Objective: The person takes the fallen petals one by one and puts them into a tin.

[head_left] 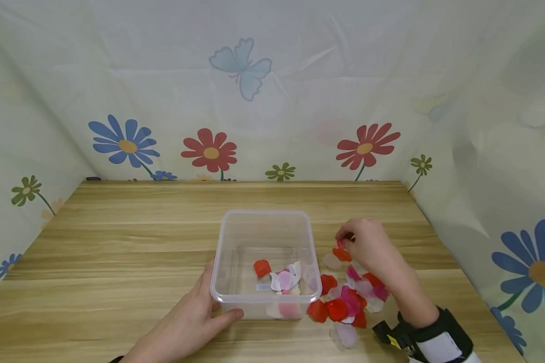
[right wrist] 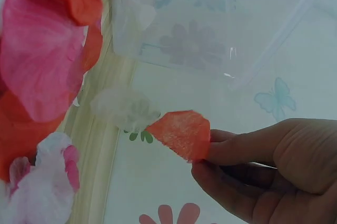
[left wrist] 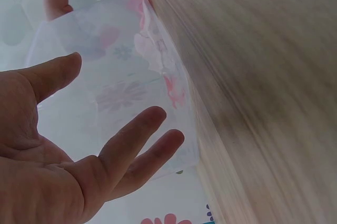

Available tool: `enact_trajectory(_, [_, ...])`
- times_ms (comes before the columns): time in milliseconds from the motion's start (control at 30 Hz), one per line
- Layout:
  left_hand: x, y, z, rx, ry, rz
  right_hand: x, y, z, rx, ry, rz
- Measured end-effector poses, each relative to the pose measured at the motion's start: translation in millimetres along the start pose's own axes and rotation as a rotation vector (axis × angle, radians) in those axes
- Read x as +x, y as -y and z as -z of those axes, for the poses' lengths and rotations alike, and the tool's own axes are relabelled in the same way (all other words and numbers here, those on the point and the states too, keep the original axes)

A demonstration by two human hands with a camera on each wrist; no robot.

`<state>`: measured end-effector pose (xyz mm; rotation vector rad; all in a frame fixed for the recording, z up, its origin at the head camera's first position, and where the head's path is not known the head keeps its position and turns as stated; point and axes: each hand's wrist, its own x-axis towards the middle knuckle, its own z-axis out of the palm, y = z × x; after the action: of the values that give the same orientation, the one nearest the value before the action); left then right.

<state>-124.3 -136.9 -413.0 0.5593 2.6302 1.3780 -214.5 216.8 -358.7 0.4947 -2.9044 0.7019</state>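
A clear plastic box (head_left: 265, 298) stands at the middle of the table with several red, pink and white petals (head_left: 262, 268) inside. My left hand (head_left: 194, 313) rests against the box's left side, its fingers spread and uncurled in the left wrist view. To the right of the box, my right hand (head_left: 373, 248) pinches a red petal (right wrist: 181, 133) between thumb and fingertips. Below that hand lies a loose pile of red, pink and white petals (head_left: 337, 309), some close against the box.
The wood-grain table (head_left: 131, 242) is backed by a pale curtain (head_left: 300, 101) printed with flowers and a butterfly. Curtains also border the left and right sides. A black strap device (head_left: 442, 338) is worn on my right wrist.
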Motion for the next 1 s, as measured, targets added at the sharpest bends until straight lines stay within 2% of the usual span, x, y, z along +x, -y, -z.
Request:
enact_trajectory(267, [-0.4, 0.4, 0.4, 0.012, 0.000, 0.004, -1, 0, -4, -0.013, -0.033, 0.043])
enact_trajectory(400, [-0.2, 0.7, 0.5, 0.021, 0.002, -0.002, 0, 0, -5, -0.008, -0.049, 0.037])
enact_trajectory(600, [1.0, 1.5, 0.8, 0.026, 0.003, -0.005, 1, 2, -5, 0.024, -0.105, 0.051])
enact_trajectory(767, [1.7, 1.8, 0.8, 0.021, 0.003, -0.007, 1, 5, -5, 0.074, -0.166, 0.107])
enact_trajectory(1000, [0.7, 1.4, 0.2, 0.013, 0.004, -0.007, -4, 15, -3, 0.128, -0.293, 0.215])
